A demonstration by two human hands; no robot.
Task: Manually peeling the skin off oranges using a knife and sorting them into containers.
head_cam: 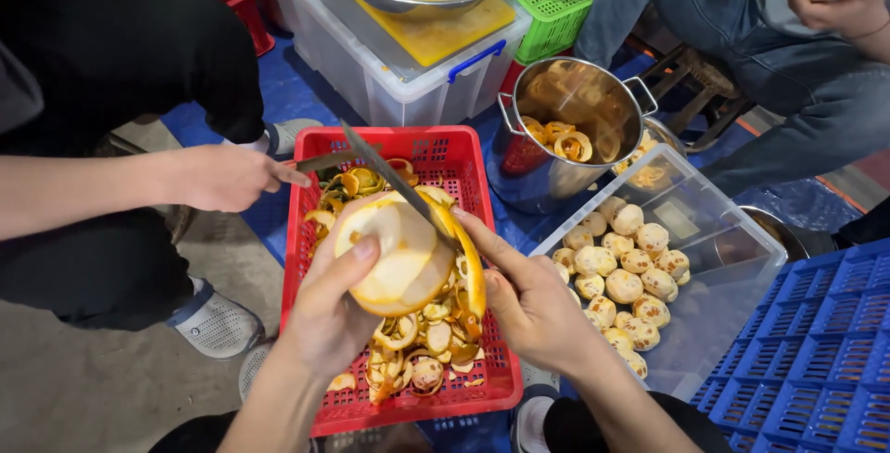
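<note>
The half-peeled orange (400,254) is gripped by left-hand fingers (357,258), the knife (394,182) by the right hand (528,300); a slipped blade could cut the thumb at 9 o'clock

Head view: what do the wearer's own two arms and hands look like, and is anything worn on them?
Both forearms are bare as far as the frame shows. No sleeves, gloves, rings, watch or bands show on the left hand or the right hand. Fingernails are short and unpainted. Dark clothing shows only at the bottom edge.
</note>
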